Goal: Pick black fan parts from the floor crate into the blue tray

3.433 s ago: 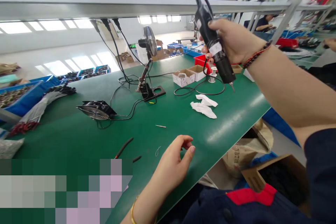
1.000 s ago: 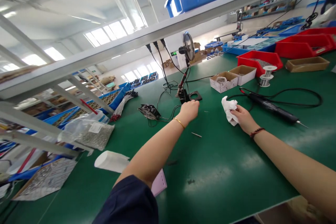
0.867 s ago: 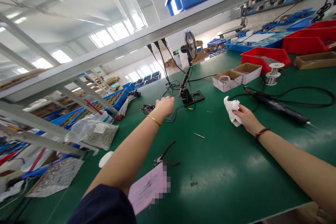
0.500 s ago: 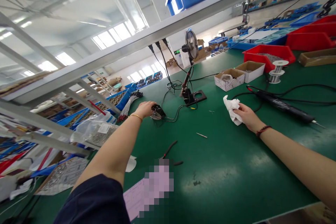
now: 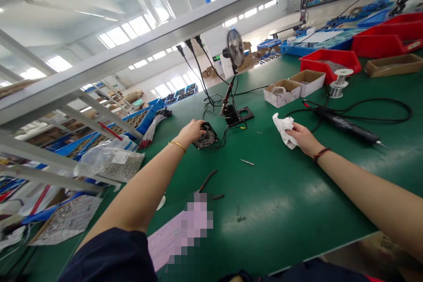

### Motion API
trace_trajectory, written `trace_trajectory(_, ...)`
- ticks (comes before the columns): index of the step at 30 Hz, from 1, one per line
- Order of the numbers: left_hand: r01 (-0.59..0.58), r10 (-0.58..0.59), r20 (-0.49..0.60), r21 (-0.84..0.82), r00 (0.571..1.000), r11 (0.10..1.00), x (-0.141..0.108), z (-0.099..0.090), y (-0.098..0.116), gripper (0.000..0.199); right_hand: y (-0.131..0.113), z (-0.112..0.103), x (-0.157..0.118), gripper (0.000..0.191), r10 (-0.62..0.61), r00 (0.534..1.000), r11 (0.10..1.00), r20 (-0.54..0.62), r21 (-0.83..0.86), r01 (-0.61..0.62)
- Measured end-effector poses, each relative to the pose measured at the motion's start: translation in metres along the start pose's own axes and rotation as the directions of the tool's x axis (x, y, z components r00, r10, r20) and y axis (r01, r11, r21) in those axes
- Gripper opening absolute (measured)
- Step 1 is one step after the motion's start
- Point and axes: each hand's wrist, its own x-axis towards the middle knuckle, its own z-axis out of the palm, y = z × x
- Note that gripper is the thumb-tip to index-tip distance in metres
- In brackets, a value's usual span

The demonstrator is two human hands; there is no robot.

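Note:
My left hand (image 5: 191,132) rests with its fingers over the edge of a small black axial cooling fan (image 5: 206,138), which lies on the green bench mat (image 5: 264,211) with its wire grille facing up. Thin wires run from the fan towards a soldering iron (image 5: 228,94) in a black stand (image 5: 234,115). My right hand (image 5: 302,139) grips a crumpled white cloth (image 5: 284,130). To its right lies a black electric screwdriver (image 5: 345,124) with its cable looped behind it. A thin metal pin (image 5: 247,162) lies between my hands.
Black-handled pliers (image 5: 207,180) and a partly pixelated pink sheet (image 5: 165,246) lie near my left arm. Cardboard boxes (image 5: 282,95), a solder spool (image 5: 337,90) and red bins (image 5: 327,64) stand at the back right. A metal shelf (image 5: 148,48) crosses above.
My left hand has reached from near the soldering stand onto the fan. The fan has shifted right and now lies grille-up. My right hand still grips the cloth.

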Motion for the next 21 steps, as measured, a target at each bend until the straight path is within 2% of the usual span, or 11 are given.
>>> trace_trajectory(3,-0.022,0.027,-0.143,0.034,0.989,0.999,-0.019,-0.004,0.017,0.056,-0.001,0.0,0.0,0.046,-0.014,1.0,1.0,0.01,-0.006,0.014)
trace_trajectory(5,-0.146,0.159,-0.22,0.074,0.962,0.986,-0.036,-0.002,0.035,0.038,-0.001,0.0,0.001,0.046,-0.016,1.0,1.0,0.007,-0.014,0.016)
trace_trajectory(7,-0.369,0.385,-0.19,0.113,0.903,0.922,-0.055,0.007,0.059,0.023,0.0,0.0,0.001,0.045,-0.013,1.0,1.0,-0.002,-0.017,0.013)
trace_trajectory(9,-0.564,0.576,-0.097,0.126,0.811,0.816,-0.071,0.022,0.086,0.019,0.001,0.0,0.002,0.046,-0.013,1.0,1.0,-0.011,-0.014,0.013)
trace_trajectory(11,-0.667,0.679,-0.048,0.152,0.732,0.73,-0.081,0.04,0.11,0.02,0.001,-0.001,0.003,0.046,-0.022,0.999,0.999,-0.027,-0.042,0.021)
trace_trajectory(13,-0.71,0.723,-0.025,0.168,0.691,0.684,-0.085,0.055,0.13,0.022,0.0,-0.002,0.003,0.041,-0.07,0.997,0.984,-0.031,-0.164,0.064)
trace_trajectory(16,-0.717,0.733,-0.016,0.196,0.68,0.669,-0.084,0.066,0.149,0.028,-0.003,-0.002,-0.003,0.037,-0.168,0.985,0.896,0.04,-0.41,0.169)
trace_trajectory(19,-0.705,0.732,-0.019,0.253,0.681,0.662,-0.082,0.061,0.153,0.018,0.0,0.003,-0.009,0.044,-0.199,0.97,0.837,0.138,-0.491,0.241)
trace_trajectory(20,-0.697,0.724,-0.013,0.258,0.689,0.669,-0.08,0.056,0.152,0.014,0.005,0.005,-0.009,0.047,-0.209,0.966,0.83,0.153,-0.495,0.258)
trace_trajectory(21,-0.678,0.691,0.0,0.195,0.723,0.709,-0.078,0.049,0.15,0.012,0.011,0.008,-0.007,0.049,-0.211,0.963,0.827,0.168,-0.494,0.267)
